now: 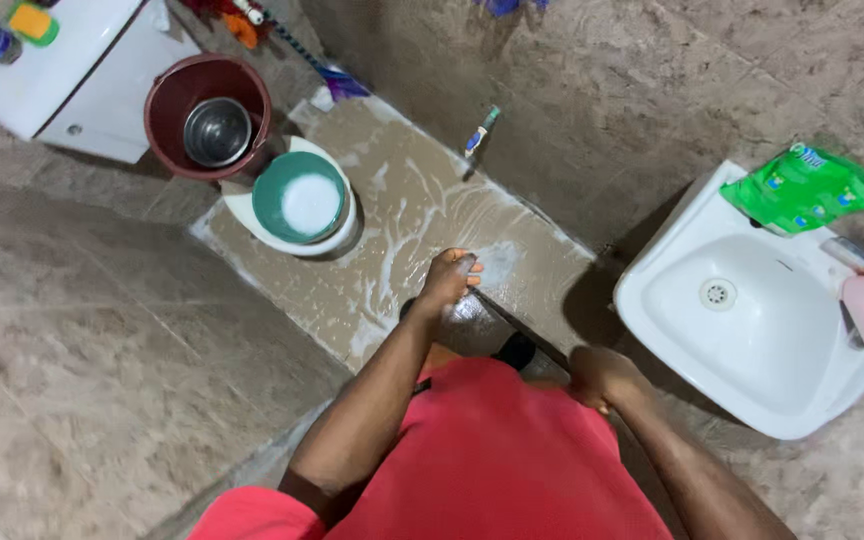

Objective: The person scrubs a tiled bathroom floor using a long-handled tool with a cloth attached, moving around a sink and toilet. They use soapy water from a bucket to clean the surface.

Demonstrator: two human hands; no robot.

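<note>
Bathroom tiles all around, and down the middle runs a raised tiled ledge (pixel 392 230), streaked white with suds. Left hand (pixel 449 278) is pressed onto the soapy surface near the ledge's near edge, fingers curled around something pale, a sponge or cloth by the look of it, though the blur won't let me say which. Right hand (pixel 600 377) is closed in a loose fist at the hip of the red shorts (pixel 502 460), holding nothing I can see. Scrubbing looks to be the step in hand; next comes a firm stroke across the drier patches. That ledge's long axis runs diagonally, from the green bowl (pixel 302 198) at upper left towards the white basin (pixel 752 320) at right.
</note>
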